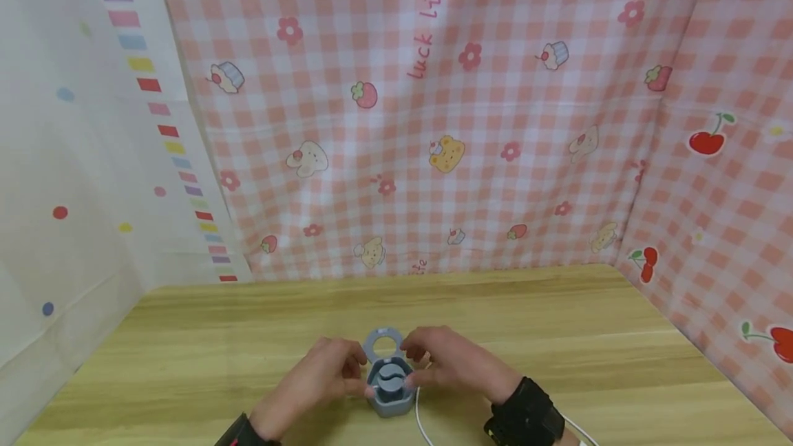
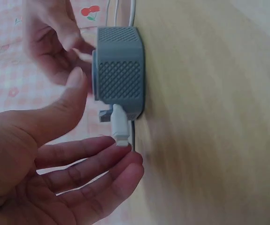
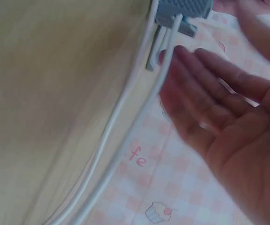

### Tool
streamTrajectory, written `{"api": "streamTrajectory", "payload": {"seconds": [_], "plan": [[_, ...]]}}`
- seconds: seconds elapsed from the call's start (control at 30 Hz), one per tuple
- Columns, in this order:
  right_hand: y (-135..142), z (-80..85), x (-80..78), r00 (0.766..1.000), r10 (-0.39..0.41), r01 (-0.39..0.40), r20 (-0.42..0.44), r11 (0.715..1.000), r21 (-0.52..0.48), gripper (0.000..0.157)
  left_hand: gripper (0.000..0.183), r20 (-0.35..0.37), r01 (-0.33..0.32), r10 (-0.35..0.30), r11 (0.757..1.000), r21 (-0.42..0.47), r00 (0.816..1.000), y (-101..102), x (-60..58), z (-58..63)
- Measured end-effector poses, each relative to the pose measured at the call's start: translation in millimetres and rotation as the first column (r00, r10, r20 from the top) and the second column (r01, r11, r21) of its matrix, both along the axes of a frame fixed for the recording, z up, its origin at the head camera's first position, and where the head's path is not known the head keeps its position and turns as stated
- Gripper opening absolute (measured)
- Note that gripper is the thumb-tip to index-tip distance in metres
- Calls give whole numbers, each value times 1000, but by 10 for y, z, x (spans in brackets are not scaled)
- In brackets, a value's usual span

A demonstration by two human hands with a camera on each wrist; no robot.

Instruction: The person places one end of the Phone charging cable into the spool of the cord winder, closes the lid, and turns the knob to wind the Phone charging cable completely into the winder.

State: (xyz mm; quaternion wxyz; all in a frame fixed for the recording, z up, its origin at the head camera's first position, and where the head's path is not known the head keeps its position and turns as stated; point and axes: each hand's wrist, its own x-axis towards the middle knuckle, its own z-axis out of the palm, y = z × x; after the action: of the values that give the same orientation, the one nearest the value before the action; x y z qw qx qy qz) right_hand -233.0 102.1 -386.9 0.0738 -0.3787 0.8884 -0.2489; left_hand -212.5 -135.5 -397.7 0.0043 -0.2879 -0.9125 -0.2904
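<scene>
A grey-blue, many-sided cable winder case (image 1: 392, 408) stands on the table with textured side walls. Its top shows a round insert (image 1: 391, 386) with an S-shaped groove. Behind it, a flat grey ring (image 1: 369, 345) lies attached or touching; I cannot tell which. My left hand (image 1: 322, 374) is at the case's left side, thumb at the top edge, fingers loosely bent around nothing. On the other side is my right hand (image 1: 449, 363), its thumb near the case and its fingers extended beside the white cable (image 3: 112, 168). A white plug (image 2: 120, 125) sticks out of the case near my left fingers.
The white cable runs from the case's right side toward the near edge of the wooden table (image 1: 204, 363). A black band (image 1: 526, 415) is around my right wrist. Patterned pink cloth (image 1: 396, 212) hangs behind the table, with white cloth at the left.
</scene>
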Motion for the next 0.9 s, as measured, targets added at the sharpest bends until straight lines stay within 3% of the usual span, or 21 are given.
{"api": "streamTrajectory", "payload": {"seconds": [0.1, 0.2, 0.5, 0.7, 0.8, 0.9], "plan": [[-50, -23, 24, 998, 59, -58, -29, 998, 29, 66, 41, 6, 10, -10, 1000, -8, 1000, 29, 7, 2], [-89, -78, 44, 993, 90, -87, -73, 995, 45, 74, 41, 4, 8, -7, 1000, -2, 1000, 64, 21, -11], [-117, -111, 60, 990, 66, -60, -121, 997, 49, 63, 33, 30, -8, 7, 1000, 9, 1000, 119, 29, -32], [-2, 100, 72, 995, 45, -40, -93, 998, 49, 61, 29, 27, 32, -36, 990, 135, 999, 111, 43, 35], [92, 274, 101, 992, 51, -50, -114, 999, 16, 61, 27, 50, -1, -13, 966, 259, 999, 128, 69, 132], [168, 443, 153, 987, 53, -55, -151, 998, -9, 59, 31, 160, -94, 30, 906, 412, 987, 158, 129, 261]]}}
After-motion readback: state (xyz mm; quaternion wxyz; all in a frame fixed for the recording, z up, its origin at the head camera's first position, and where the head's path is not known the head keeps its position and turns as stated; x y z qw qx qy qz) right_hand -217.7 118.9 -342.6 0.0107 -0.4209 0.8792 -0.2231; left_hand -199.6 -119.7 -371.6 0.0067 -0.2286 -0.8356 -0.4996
